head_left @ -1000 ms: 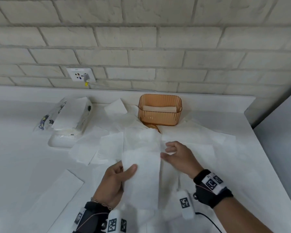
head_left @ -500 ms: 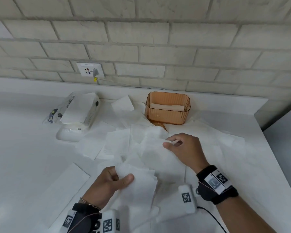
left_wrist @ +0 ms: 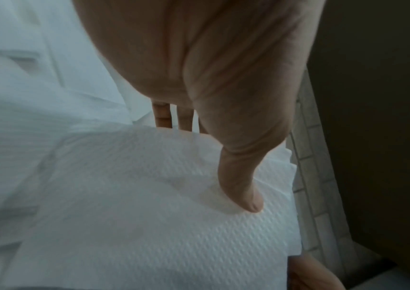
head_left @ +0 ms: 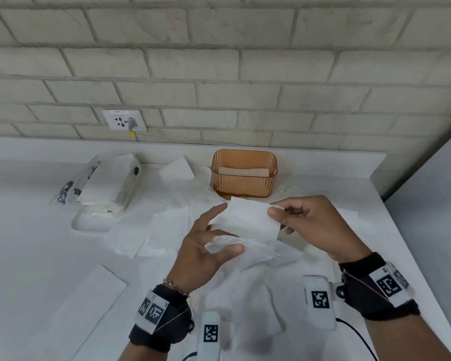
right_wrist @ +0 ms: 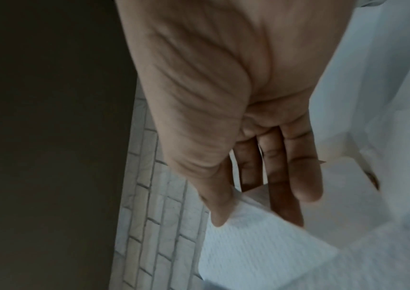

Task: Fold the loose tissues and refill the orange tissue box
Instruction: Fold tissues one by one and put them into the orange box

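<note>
Both hands up off counter w/ one tissue [head_left: 246, 220] between them: right hand [head_left: 314, 225] pinches its rt edge, thumb on top; left hand [head_left: 206, 250] pinches lower layer under thumb, fingers straight behind, prob. squaring a fold. Orange tissue box [head_left: 244, 174] just beyond, lid off, folded stack low inside; loose tissues [head_left: 130, 233] spread across counter [head_left: 24, 256].

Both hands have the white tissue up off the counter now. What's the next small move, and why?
Probably carry the folded white tissue forward and lower it into the open orange ribbed plastic box. Left hand and right hand pinch its ends just in front of the box, which holds only a low stack.
</note>
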A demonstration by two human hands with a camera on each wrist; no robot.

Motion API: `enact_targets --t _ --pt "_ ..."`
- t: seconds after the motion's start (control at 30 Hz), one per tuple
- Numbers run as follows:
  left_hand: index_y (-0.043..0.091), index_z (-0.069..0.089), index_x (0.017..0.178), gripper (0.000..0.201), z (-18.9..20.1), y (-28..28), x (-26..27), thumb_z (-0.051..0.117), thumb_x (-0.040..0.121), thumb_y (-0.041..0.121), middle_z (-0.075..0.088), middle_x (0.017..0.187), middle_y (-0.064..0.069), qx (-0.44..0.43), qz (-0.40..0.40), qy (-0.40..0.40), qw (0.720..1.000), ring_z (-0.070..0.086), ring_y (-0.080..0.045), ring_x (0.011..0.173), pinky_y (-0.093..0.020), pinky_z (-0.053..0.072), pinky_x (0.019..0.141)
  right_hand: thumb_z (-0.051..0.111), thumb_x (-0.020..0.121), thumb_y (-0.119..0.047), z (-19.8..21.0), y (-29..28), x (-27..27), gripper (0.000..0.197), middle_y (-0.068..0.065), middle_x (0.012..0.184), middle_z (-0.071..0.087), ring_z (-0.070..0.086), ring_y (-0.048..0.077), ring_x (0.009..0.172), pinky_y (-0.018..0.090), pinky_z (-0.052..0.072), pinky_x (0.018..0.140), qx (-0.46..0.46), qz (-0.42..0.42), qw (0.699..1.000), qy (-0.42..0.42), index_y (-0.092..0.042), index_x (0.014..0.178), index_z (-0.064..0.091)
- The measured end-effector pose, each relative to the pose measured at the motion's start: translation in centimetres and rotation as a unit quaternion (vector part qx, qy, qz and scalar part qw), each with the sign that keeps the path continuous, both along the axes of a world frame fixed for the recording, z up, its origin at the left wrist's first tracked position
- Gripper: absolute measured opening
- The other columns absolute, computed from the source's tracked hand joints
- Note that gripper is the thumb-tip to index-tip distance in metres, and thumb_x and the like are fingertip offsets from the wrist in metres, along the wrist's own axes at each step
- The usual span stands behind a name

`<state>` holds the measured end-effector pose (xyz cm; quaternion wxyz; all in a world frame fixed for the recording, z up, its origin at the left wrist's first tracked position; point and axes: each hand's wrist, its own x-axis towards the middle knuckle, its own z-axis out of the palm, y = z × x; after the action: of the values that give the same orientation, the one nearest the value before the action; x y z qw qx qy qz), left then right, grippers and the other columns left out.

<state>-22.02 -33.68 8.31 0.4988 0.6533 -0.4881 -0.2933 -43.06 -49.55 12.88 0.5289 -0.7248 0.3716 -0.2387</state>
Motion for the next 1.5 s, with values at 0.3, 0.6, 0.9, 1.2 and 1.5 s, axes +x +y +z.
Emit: enact_targets --t 0.3,0.6,0.9,1.2,1.5 --pt "0.048 0.072 0.122 0.042 3.1 -1.1 -0.5 0.082 0.083 0.034 0.057 0.149 0.020 -0.047 -0.003 0.076 0.996 0.055 -0.006 0.137 -0.039 0.050 0.112 0.077 0.094 -0.036 2.8 -0.7 0.2 0.017 0.003 0.091 0.081 0.073 0.031 0.075 0.042 0.064 0.077 -0.104 -0.105 0.986 -0.081 -0.027 0.106 0.084" --pt "0.039 0.078 0.110 0.030 5.8 -1.4 1.0 0.081 0.082 0.044 0.057 0.150 0.014 -0.107 0.007 0.039 0.993 0.055 -0.016 0.139 -0.055 0.045 0.115 0.076 0.094 -0.039 5.0 -1.1 0.9 0.022 -0.011 0.095 0.082 0.079 0.018 0.088 0.051 0.064 0.086 -0.162 -0.118 0.973 -0.112 -0.025 0.110 0.083" --pt "0.022 0.085 0.091 0.017 6.2 -4.0 -1.0 0.087 0.078 0.031 0.078 0.113 -0.001 -0.111 0.075 0.174 0.976 0.075 -0.020 0.107 -0.035 0.059 0.084 0.075 0.093 -0.032 4.4 0.7 2.1 0.021 -0.006 0.095 0.083 0.078 0.021 0.087 0.025 0.061 0.077 -0.124 -0.027 0.986 -0.112 -0.019 0.107 0.083" --pt "0.025 0.086 0.082 0.006 7.5 -0.2 3.2 0.091 0.078 0.024 0.082 0.092 -0.001 -0.114 0.038 0.138 0.983 0.078 -0.017 0.088 -0.025 0.061 0.076 0.085 0.085 -0.004 3.7 -1.2 -0.7 0.035 -0.009 0.098 0.077 0.074 0.003 0.089 0.016 0.057 0.086 -0.046 -0.029 0.997 -0.048 -0.024 0.114 0.080" --pt "0.042 0.049 0.150 0.094 6.9 -1.8 -1.4 0.095 0.071 0.022 0.071 0.078 0.025 -0.041 -0.058 -0.034 0.997 0.063 0.006 0.073 -0.009 0.049 0.078 0.088 0.083 -0.034 5.2 0.6 1.2 0.009 -0.041 0.061 0.060 0.057 -0.009 0.055 0.005 0.040 0.058 -0.199 0.013 0.976 0.089 -0.031 0.090 0.082"
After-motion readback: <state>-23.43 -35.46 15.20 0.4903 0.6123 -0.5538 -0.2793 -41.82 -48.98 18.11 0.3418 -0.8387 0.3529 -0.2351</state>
